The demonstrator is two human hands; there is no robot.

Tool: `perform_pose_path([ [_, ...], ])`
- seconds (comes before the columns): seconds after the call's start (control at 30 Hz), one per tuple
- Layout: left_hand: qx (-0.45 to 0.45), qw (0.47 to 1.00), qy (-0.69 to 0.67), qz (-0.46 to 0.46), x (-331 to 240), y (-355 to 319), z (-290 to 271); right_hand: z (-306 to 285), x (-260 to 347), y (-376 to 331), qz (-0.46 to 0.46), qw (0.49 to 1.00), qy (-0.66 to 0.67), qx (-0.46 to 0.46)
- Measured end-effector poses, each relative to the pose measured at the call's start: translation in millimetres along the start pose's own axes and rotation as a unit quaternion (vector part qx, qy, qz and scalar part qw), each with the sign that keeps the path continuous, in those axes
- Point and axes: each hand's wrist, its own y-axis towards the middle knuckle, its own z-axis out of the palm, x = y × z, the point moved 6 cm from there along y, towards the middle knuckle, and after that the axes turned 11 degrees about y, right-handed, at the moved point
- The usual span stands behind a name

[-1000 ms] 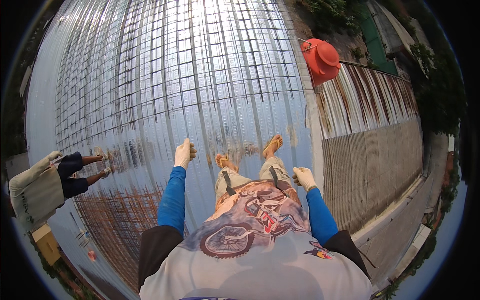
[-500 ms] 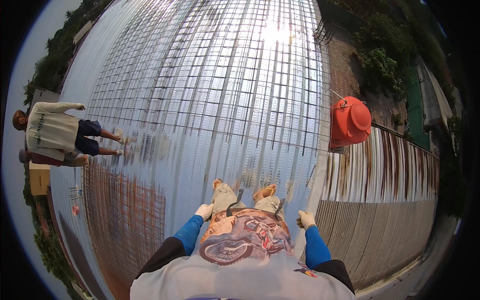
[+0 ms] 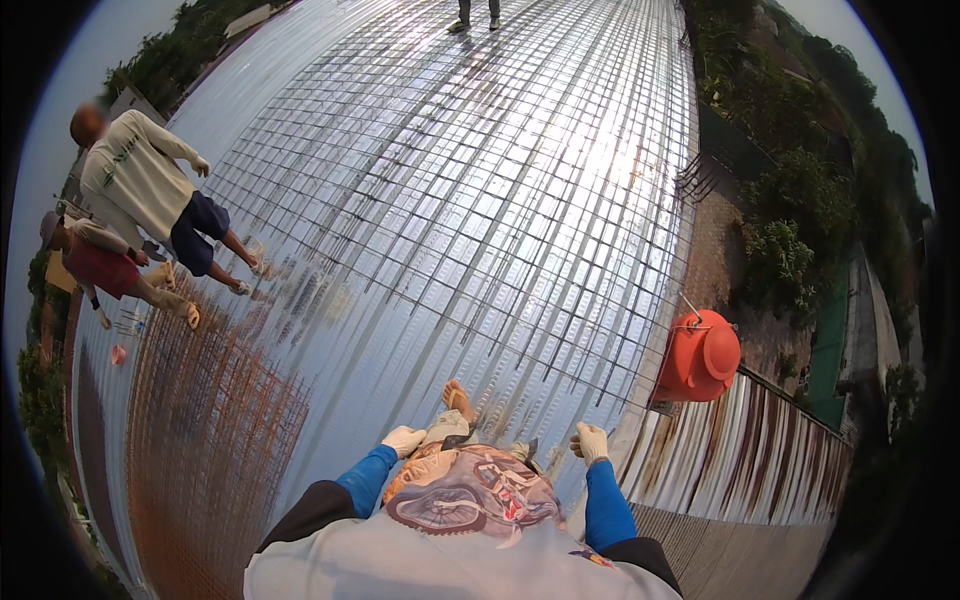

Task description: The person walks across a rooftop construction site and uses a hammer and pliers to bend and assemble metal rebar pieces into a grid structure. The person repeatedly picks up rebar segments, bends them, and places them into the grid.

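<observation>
Carrying nothing visible above a metal deck (image 3: 345,395)

Left hand (image 3: 404,440): fingers curled, beside the trousers (image 3: 446,427). Right hand (image 3: 590,441): loosely fisted, out from the body, probably for balance. Mesh (image 3: 480,215): flat on the deck ahead of both hands, spread seemingly to cover it. Red tank (image 3: 695,357): deck edge, right. New since the earlier frame: a person's legs (image 3: 494,14) at top.

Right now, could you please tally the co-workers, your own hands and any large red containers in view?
Co-workers: 3, one showing only by the legs
Left hand and right hand: 2
Large red container: 1
Total: 6
</observation>
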Motion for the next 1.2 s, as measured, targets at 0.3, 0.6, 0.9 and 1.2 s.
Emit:
perform_pose_path([
  [0.3,-0.079,0.976,-0.202,-0.022,-5,36,-101,90,21,20,0.042,0.987,-0.123,0.091],
  [0.6,-0.217,0.874,-0.412,-0.136,65,14,-50,96,109,64,0.039,0.952,-0.27,0.14],
  [0.9,-0.121,0.866,-0.42,-0.242,34,-45,186,149,152,146,0.007,0.892,-0.389,0.229],
  [1.2,-0.136,0.805,-0.503,-0.284,6,-78,368,222,162,123,-0.011,0.817,-0.463,0.344],
])
